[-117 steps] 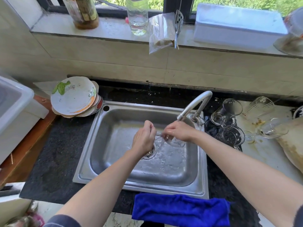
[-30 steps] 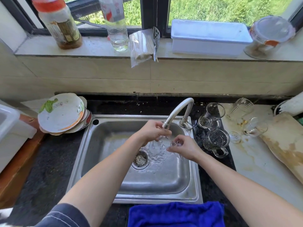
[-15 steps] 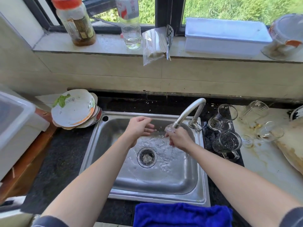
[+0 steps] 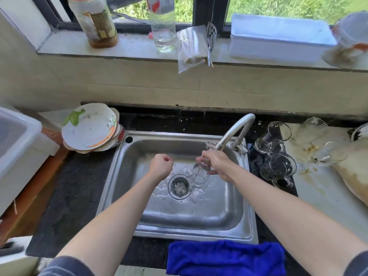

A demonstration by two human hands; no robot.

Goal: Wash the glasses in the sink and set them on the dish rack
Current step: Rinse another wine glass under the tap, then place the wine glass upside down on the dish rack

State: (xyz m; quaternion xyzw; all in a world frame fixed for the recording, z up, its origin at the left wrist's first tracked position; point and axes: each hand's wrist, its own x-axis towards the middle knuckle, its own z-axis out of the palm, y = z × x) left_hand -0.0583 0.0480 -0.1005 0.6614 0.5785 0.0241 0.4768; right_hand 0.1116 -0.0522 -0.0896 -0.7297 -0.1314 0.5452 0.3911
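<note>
My right hand (image 4: 217,163) grips a clear glass (image 4: 199,173) over the steel sink (image 4: 139,206), just below the faucet spout (image 4: 232,132). The glass is tipped mouth-down towards the drain (image 4: 179,186), and water spreads over the basin floor. My left hand (image 4: 161,166) hovers to the left of the glass, its fingers curled in a loose fist with nothing in them. Several more clear glasses and glass mugs (image 4: 277,154) crowd the counter to the right of the faucet. No dish rack shows.
A stack of dirty plates (image 4: 89,128) leans at the sink's back-left corner. A blue cloth (image 4: 225,257) lies on the front edge. A white bin (image 4: 18,148) stands at the left. Bottles (image 4: 163,24), a bag and a white box (image 4: 278,36) line the windowsill. A stained board (image 4: 350,176) is at the right.
My left hand has let go of the glass, drawn away to the left and curled shut. My right hand now holds the glass alone and has tipped it mouth-down towards the drain.
</note>
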